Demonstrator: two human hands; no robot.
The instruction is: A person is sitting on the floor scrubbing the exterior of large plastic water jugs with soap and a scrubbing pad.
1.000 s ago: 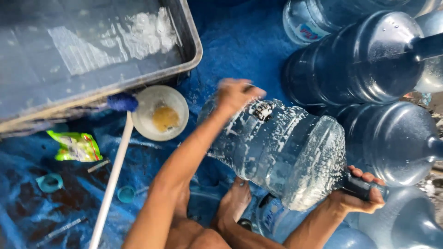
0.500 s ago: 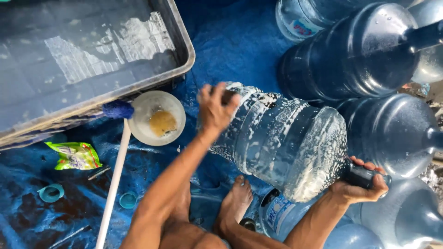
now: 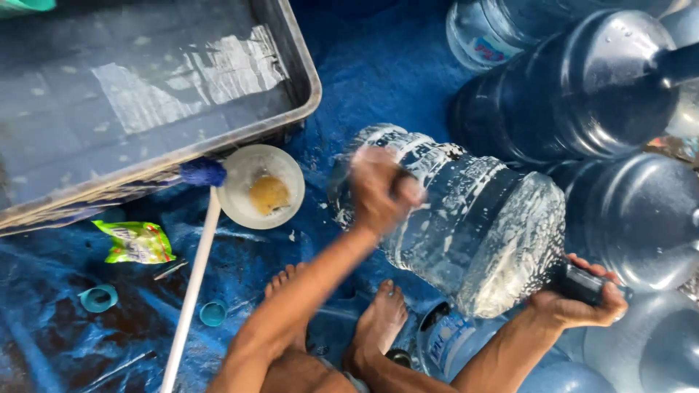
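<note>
Soapy water jug point(image 3: 466, 218), on its side mid-tarp point(image 3: 378, 80); left hand point(image 3: 378, 191) curled on its wall; right hand point(image 3: 579, 302) gripping its neck; stacked jugs point(image 3: 575, 94) crowd the right edge; water tub point(image 3: 145, 94) at top-left corner.

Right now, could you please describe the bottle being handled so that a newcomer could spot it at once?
Start at the grey water-filled tub at upper left, then look right of the white bowl. There the large clear water bottle lies on its side between the left hand and right hand. Unlike its neighbours, it is covered in white suds.

Left hand point(image 3: 378, 191) motion-blurred
</note>
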